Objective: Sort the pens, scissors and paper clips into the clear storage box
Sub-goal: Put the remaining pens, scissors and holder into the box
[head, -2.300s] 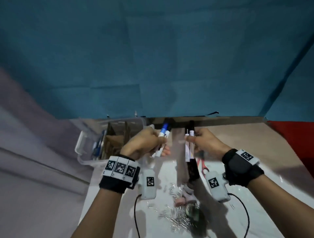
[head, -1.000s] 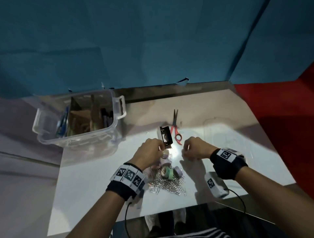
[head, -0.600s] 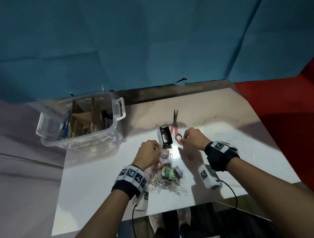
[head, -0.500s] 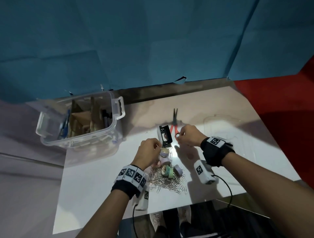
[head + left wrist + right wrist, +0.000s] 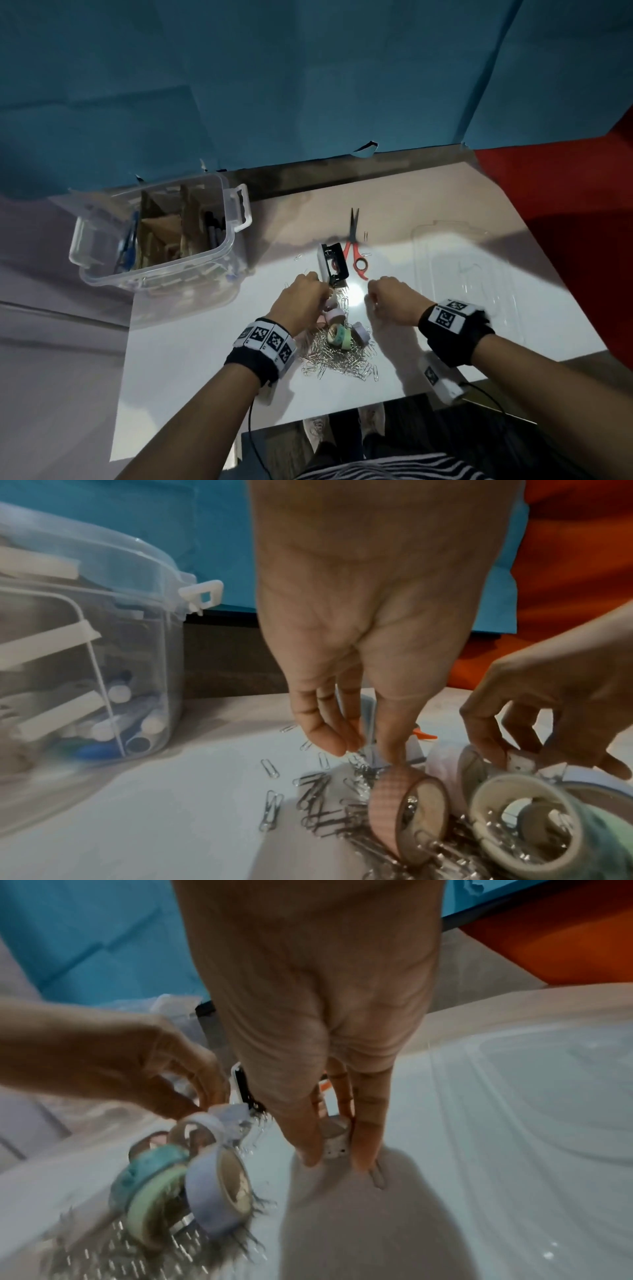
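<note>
Nearest me, at 6 o'clock of both hands, the paper clips point(image 5: 339, 363) lay in a loose heap on the white table point(image 5: 191, 359), with several tape rolls point(image 5: 339, 334) sitting on top of the heap.

My left hand point(image 5: 301, 303) hung over the far-left edge of that heap. Its fingers point(image 5: 322, 734) pointed down and stood apart from the thumb. I could see nothing between them, and the thumb tip touched the pink tape roll point(image 5: 404, 804).

My right hand point(image 5: 394, 303) was at 3 o'clock of the left, just beside the heap. Its thumb and fingers were pinched on a small white block point(image 5: 337, 1144) (I could not identify it) resting on the table.

Beyond the hands, a black hole punch point(image 5: 334, 263) lay at 12 o'clock of the left hand.

The scissors point(image 5: 356, 246) lay flat just right of the punch, at about 11 o'clock of my right hand. Their long axis ran 12 to 6, red handles toward me and blades pointing away. The right hand was the nearer one, but it would have to release the block first.

The clear storage box point(image 5: 236, 212) stood at 10 o'clock of the left hand, well apart from the heap, with pens point(image 5: 143, 729) already inside. Its clear lid point(image 5: 469, 274) lay at 2 o'clock of the right hand.

I judged the clips and scissors not yet sorted.
</note>
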Demonstrator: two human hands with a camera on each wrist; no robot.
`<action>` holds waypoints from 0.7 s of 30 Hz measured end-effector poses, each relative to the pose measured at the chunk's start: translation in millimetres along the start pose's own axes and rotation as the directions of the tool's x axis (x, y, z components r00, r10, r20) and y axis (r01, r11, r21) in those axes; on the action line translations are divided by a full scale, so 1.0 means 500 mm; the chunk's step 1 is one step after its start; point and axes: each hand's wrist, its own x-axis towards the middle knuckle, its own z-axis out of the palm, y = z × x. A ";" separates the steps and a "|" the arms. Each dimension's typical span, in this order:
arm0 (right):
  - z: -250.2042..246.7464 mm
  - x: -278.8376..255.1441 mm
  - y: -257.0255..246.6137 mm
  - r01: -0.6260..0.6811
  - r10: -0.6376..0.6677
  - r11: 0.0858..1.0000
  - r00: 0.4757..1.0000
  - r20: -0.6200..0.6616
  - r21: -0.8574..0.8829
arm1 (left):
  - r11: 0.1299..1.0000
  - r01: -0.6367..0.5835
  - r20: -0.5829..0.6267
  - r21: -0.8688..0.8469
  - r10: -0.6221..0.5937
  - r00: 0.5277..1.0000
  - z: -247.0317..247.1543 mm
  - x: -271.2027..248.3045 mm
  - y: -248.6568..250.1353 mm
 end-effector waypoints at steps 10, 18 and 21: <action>-0.022 0.022 -0.102 0.182 -0.169 0.965 0.982 -0.083 0.188 | 0.938 0.056 -0.132 -0.342 -0.107 0.985 0.007 -0.086 -0.047; 0.013 0.047 -0.125 0.172 -0.178 0.982 0.981 -0.079 -0.072 | 0.971 -0.108 -0.134 -0.215 0.080 0.988 0.067 -0.111 -0.032; 0.008 0.054 -0.122 0.145 -0.146 0.989 0.986 -0.080 -0.021 | 0.980 -0.040 -0.148 -0.193 0.011 0.989 0.081 -0.103 -0.031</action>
